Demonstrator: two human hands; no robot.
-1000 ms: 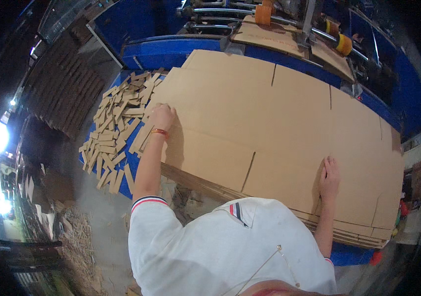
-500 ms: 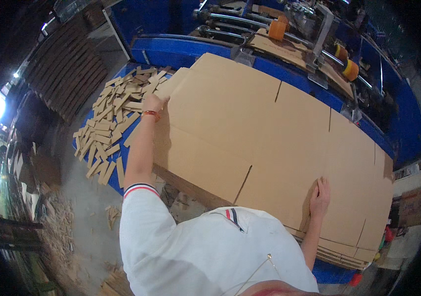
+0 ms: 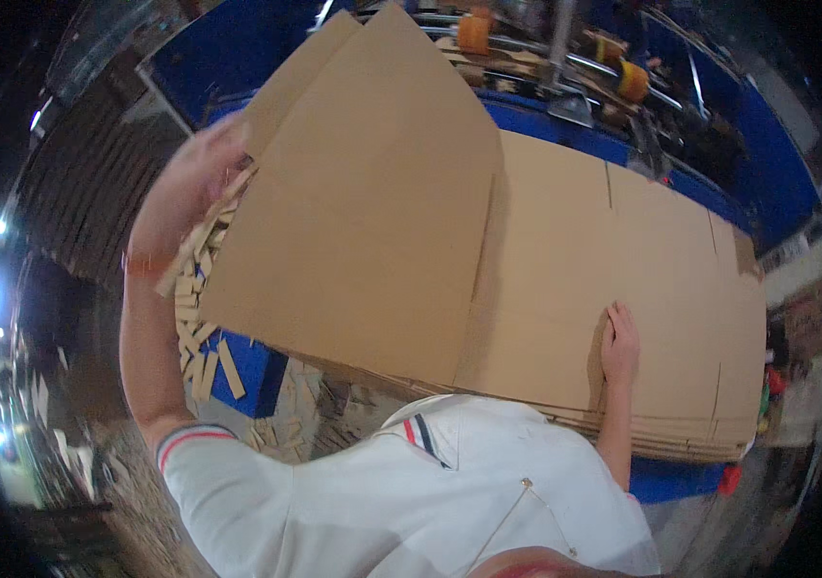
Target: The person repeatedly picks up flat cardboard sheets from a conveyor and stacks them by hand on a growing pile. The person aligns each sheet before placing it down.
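Note:
A large brown cardboard sheet (image 3: 372, 222) lies on top of a stack, its left part raised and bent up along a crease. My left hand (image 3: 218, 154), blurred by motion, grips the raised sheet at its left edge. Below that hand a narrow cardboard strip (image 3: 197, 243) slants down; whether the hand holds it I cannot tell. My right hand (image 3: 620, 347) rests flat on the right part of the sheet near its front edge, fingers stretched out. Beneath, the edges of several stacked sheets (image 3: 662, 440) show along the front.
Loose cardboard strips (image 3: 194, 356) lie on a blue surface (image 3: 262, 376) at the left. Behind the stack stands a blue machine (image 3: 527, 114) with metal rods and orange rollers (image 3: 474, 32). Dark stacked sheets (image 3: 93, 193) stand far left; scraps lie on the floor.
My left hand has moved left and up, lifting the left part of the top sheet. My right hand has stayed flat on the cardboard. The view has shifted slightly.

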